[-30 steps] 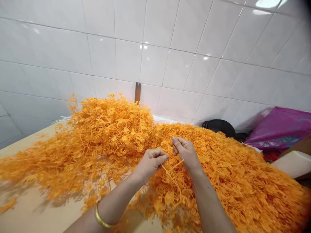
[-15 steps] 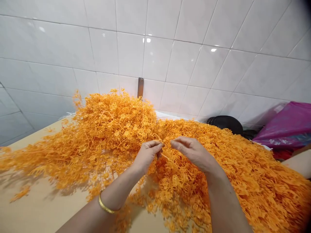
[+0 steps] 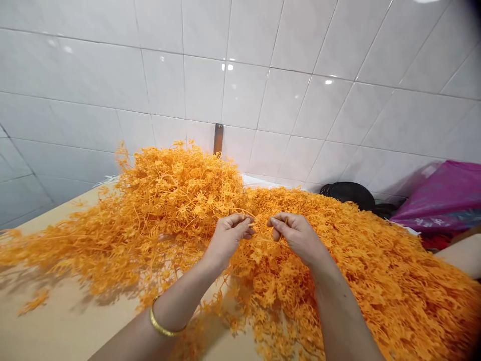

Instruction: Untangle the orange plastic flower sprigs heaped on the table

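My left hand (image 3: 224,241) and right hand (image 3: 300,237) each pinch a thin orange stem by fingertip, probably because it's so slender; orange sprigs (image 3: 361,265) cover the desk (image 3: 63,331) left and right.

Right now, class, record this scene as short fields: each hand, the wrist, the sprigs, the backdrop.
left hand: pinching a thin orange stem
right hand: pinching an orange bit, apart from left hand
left wrist: gold bangle
sprigs: orange, heaped on table
backdrop: tiled wall
far right: purple cloth
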`<state>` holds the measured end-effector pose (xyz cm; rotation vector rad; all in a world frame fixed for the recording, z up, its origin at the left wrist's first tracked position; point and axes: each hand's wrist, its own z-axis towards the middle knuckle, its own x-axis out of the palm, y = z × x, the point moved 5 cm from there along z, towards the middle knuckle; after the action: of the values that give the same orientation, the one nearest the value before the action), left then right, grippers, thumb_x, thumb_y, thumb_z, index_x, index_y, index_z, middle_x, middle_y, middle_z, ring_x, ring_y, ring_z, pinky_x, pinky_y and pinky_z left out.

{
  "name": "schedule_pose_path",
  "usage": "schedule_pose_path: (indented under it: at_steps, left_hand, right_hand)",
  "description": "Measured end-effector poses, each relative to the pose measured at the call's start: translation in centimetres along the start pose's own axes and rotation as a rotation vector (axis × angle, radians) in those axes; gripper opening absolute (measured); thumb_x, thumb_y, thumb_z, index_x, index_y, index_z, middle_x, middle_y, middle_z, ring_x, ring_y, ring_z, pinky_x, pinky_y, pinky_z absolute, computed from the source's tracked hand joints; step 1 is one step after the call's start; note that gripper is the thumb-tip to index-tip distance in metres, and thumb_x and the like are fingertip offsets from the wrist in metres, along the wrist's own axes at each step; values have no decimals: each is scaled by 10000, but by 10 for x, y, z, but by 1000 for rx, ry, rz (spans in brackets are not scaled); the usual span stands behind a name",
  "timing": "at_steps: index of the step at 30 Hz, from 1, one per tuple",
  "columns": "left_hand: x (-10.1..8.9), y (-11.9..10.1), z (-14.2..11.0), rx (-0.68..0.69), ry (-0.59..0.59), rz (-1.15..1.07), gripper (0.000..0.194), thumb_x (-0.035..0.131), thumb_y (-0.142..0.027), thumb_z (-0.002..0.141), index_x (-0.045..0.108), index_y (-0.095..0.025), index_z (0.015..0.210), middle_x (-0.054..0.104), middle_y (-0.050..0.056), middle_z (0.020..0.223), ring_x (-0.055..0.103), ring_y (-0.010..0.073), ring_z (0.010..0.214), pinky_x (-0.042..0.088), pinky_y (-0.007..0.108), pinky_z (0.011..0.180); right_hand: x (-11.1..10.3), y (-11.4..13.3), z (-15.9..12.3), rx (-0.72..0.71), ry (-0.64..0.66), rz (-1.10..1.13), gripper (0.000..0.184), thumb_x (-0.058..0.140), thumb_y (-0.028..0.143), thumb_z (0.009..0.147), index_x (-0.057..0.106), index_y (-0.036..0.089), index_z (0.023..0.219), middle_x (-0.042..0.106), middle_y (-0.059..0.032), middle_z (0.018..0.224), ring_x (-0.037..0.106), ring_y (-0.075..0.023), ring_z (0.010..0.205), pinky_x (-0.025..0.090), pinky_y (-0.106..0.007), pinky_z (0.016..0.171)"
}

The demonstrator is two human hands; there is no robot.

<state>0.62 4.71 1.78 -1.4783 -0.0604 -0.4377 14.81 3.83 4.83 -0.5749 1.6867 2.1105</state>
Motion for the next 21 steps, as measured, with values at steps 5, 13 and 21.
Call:
schedule_pose_path:
  at_steps: [5, 13, 21]
  left_hand:
    - [1, -26, -7, 71, 36, 302, 246, 525, -348, 697, 635, -158, 807, 607, 62, 836, 530, 173, 834, 390, 300, 760]
    - [9, 24, -11, 9, 228, 606, 636, 644, -365, 565, 477, -198, 1156, 564, 62, 833, 497, 152, 653, 360, 243, 561]
    - [9, 25, -2, 137, 178, 611, 106, 487, -268, 700, 528, -171, 686, 361, -44, 506, 314, 83, 478, 235, 202, 468]
  right_hand:
    - [-29, -13, 0, 76, -215, 113, 399, 454, 437, 734, 506, 150, 462, 543, -46, 584, 474, -120, 565, 348, -237, 534]
    - [-43, -9, -5, 32, -328, 183, 421, 434, 500, 736, 497, 155, 503, 504, -18, 499, 433, -99, 462, 359, -249, 527]
    - [-25, -1, -7, 18, -37, -211, 386, 514, 511, 677, 599, 171, 839, 589, -58, 805, 522, -174, 708, 387, -281, 618]
